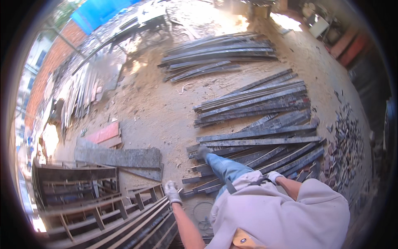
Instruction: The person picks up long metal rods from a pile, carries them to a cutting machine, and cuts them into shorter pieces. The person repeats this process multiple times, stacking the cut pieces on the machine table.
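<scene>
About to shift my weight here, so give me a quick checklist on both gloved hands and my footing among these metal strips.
1. Left hand gloved, resting on stacked metal frames: ok.
2. Right hand gloved, at the hip: ok.
3. Right hand's fingers holding anything: cannot tell.
4. Forward foot planted on loose flat strips: not ok, uneven footing.
5. Coiled wire on the ground near the legs: not ok, a trip risk.

Strong daylight floods in from the top, blowing out the sandy dirt floor (pixel 215 16) there. Softly blurred throughout; fisheye bending curves the edges into a black rim.
</scene>
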{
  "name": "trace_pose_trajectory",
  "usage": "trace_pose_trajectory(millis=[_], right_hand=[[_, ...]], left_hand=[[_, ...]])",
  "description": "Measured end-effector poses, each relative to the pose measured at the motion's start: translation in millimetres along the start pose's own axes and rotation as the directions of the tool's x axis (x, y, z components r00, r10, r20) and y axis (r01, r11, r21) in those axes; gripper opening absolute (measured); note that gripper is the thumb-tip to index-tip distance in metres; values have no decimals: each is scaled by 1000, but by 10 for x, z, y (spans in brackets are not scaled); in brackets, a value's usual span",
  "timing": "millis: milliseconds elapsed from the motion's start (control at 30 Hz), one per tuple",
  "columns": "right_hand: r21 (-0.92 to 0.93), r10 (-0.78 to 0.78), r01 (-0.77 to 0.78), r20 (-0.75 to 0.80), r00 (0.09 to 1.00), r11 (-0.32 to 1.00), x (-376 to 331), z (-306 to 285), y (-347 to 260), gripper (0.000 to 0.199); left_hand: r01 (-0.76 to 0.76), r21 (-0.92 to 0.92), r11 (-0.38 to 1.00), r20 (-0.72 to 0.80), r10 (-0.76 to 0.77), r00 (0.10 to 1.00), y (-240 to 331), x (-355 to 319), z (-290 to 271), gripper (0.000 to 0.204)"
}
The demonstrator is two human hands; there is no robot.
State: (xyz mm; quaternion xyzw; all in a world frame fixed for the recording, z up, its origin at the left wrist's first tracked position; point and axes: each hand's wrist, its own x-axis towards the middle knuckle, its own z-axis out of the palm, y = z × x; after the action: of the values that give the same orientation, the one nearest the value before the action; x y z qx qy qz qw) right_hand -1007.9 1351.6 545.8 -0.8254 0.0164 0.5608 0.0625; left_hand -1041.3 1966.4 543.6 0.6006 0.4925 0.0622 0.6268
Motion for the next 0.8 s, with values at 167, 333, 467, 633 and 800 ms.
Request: trace_pose_trajectory(millis=[167, 333, 467, 633, 800], right_hand=[[-257, -129, 114, -42, 991, 960, 867, -678, -1206, 32], [457, 37, 45, -169, 985, 888, 1179, -1906, -2818, 24], [882, 223, 27, -148, 964, 470, 1517, -2442, -3595, 31], [976, 451, 69, -158, 878, 208, 2115, -2337, -4199, 19], [984, 369, -76, 12, 929, 159, 2685, -1542, -4787, 21]], left_hand=[[-75, 224, 972, 55, 64, 996, 389, 1282, 80, 26], [-34, 813, 581, 247, -293, 924, 388, 1711, -324, 40], [-146, 894, 423, 338, -425, 840, 906, 2534, -253, 39], [-276, 901, 335, 410, -449, 794, 1685, 4210, 38, 39], [-359, 909, 214, 415, -363, 834, 2678, 6125, 724, 39]])
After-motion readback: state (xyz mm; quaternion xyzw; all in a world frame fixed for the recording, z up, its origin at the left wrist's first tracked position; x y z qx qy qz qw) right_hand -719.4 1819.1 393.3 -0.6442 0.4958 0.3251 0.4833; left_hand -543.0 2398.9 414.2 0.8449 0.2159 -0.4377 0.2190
